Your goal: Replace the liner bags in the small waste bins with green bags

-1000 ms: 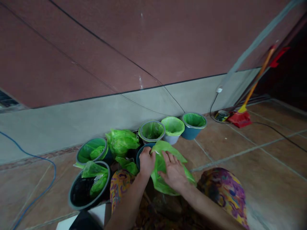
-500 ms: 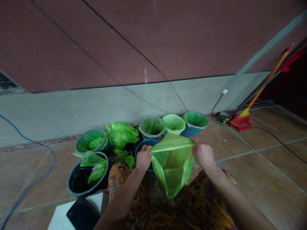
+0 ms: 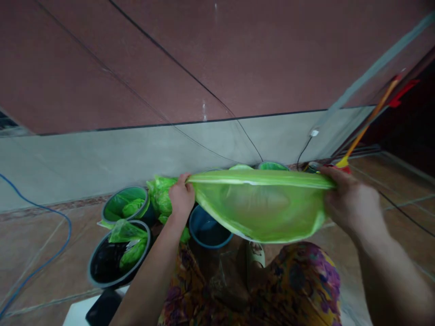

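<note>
A thin green plastic bag (image 3: 261, 208) is stretched wide across the middle of the view, its mouth toward me. My left hand (image 3: 182, 195) is closed on the left end of its rim. At the right end, my right hand (image 3: 351, 201) grips the rim, somewhat blurred. Below the bag and just right of my left forearm stands a blue bucket (image 3: 207, 231) with no liner showing in it. Bag and bucket look apart, though the bag hides part of the view behind it.
At left are a lined bin (image 3: 107, 210) and a dark bin (image 3: 93, 262) with a green bundle inside. Bunched green bags (image 3: 159, 194) lie beside them. More lined bins (image 3: 273, 166) stand by the wall, mostly hidden. A broom (image 3: 363, 133) leans at right; a blue hose (image 3: 66, 244) crosses the floor.
My hands have moved apart and upward, my right hand farther right. The bag's mouth has gone from a narrow hanging opening to a wide taut one. The view has shifted slightly.
</note>
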The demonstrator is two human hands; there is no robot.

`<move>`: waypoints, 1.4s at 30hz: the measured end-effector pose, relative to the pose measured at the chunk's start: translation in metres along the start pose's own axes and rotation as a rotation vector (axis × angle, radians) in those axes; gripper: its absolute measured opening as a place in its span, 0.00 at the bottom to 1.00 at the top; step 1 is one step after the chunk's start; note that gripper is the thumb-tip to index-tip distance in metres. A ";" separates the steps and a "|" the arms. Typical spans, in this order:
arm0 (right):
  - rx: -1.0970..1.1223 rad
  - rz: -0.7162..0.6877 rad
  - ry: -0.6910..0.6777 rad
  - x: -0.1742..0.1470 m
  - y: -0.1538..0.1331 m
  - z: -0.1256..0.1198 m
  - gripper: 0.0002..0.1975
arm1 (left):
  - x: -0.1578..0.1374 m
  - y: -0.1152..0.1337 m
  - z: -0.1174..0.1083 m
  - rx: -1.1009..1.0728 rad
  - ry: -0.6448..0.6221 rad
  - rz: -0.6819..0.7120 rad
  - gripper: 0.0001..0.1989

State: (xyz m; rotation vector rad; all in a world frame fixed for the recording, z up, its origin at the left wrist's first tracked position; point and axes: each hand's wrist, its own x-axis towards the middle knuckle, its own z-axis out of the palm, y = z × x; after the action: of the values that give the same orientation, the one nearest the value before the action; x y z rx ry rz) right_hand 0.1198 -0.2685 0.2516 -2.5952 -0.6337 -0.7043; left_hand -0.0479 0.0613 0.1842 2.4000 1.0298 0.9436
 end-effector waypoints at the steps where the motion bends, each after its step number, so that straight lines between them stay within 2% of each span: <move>1: 0.081 -0.026 0.137 -0.003 -0.004 -0.006 0.28 | 0.004 0.004 -0.006 -0.083 0.122 0.041 0.21; 3: 0.222 -0.026 0.455 -0.020 -0.007 0.003 0.29 | 0.001 0.002 -0.006 -0.173 0.252 0.108 0.24; 4: 0.233 -0.041 0.461 -0.033 -0.004 0.017 0.28 | -0.006 -0.005 0.000 -0.171 0.232 0.122 0.24; 5: 0.196 -0.053 0.249 -0.048 0.000 0.038 0.27 | -0.017 -0.014 0.010 -0.131 0.133 0.111 0.24; 7: 0.100 0.018 -0.360 -0.080 0.016 0.085 0.23 | -0.046 -0.040 0.037 -0.014 -0.250 0.060 0.22; 8: 0.074 0.056 -0.591 -0.096 0.025 0.108 0.22 | -0.062 -0.053 0.050 0.030 -0.428 0.029 0.22; 9: 0.087 0.058 -0.682 -0.109 0.033 0.128 0.22 | -0.076 -0.066 0.062 0.042 -0.535 0.012 0.22; 10: 0.109 0.053 -0.682 -0.120 0.040 0.144 0.24 | -0.089 -0.077 0.071 0.034 -0.559 -0.032 0.23; 13: 0.162 0.105 -0.567 -0.133 0.047 0.167 0.27 | -0.107 -0.093 0.082 -0.018 -0.499 -0.118 0.23; 16: 0.222 0.114 -0.496 -0.116 0.039 0.161 0.26 | -0.098 -0.091 0.076 -0.044 -0.449 -0.189 0.23; 20: 0.279 0.124 -0.391 -0.069 0.028 0.122 0.22 | -0.064 -0.080 0.058 -0.059 -0.377 -0.220 0.20; 23: 0.345 0.118 -0.096 -0.044 0.025 0.085 0.18 | -0.045 -0.075 0.045 -0.086 -0.240 -0.230 0.19; 25: 0.376 0.056 0.090 -0.044 0.026 0.074 0.20 | -0.044 -0.075 0.043 -0.143 -0.190 -0.273 0.20; 26: 0.362 0.029 0.123 -0.051 0.029 0.077 0.20 | -0.048 -0.076 0.045 -0.160 -0.188 -0.299 0.21; 27: 0.332 0.013 0.094 -0.059 0.033 0.084 0.21 | -0.056 -0.078 0.048 -0.153 -0.204 -0.323 0.22; 28: 0.287 0.019 -0.004 -0.070 0.038 0.095 0.20 | -0.065 -0.082 0.053 -0.119 -0.239 -0.343 0.22; 30: 0.141 0.088 -0.486 -0.090 0.048 0.122 0.18 | -0.086 -0.090 0.062 0.010 -0.352 -0.365 0.20; 31: 0.110 0.106 -0.618 -0.097 0.052 0.135 0.18 | -0.095 -0.095 0.066 0.066 -0.419 -0.372 0.20; 32: 0.088 0.142 -0.671 -0.101 0.053 0.145 0.18 | -0.102 -0.099 0.068 0.102 -0.459 -0.373 0.20; 34: 0.085 0.195 -0.606 -0.099 0.048 0.154 0.21 | -0.109 -0.102 0.070 0.126 -0.485 -0.362 0.22; 37: 0.193 0.173 -0.507 -0.084 0.018 0.149 0.23 | -0.107 -0.093 0.069 0.066 -0.465 -0.302 0.26; 39: 0.314 0.137 -0.516 -0.078 -0.012 0.143 0.24 | -0.106 -0.080 0.068 -0.043 -0.508 -0.220 0.29; 42: 0.602 0.043 -0.618 -0.086 -0.066 0.139 0.23 | -0.118 -0.055 0.071 -0.292 -0.685 -0.084 0.36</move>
State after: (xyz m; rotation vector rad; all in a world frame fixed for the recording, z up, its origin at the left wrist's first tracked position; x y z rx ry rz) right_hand 0.0722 -0.1778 0.1078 -2.2052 -0.8049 0.3024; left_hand -0.0855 0.0061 0.0517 2.1553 0.6642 0.1775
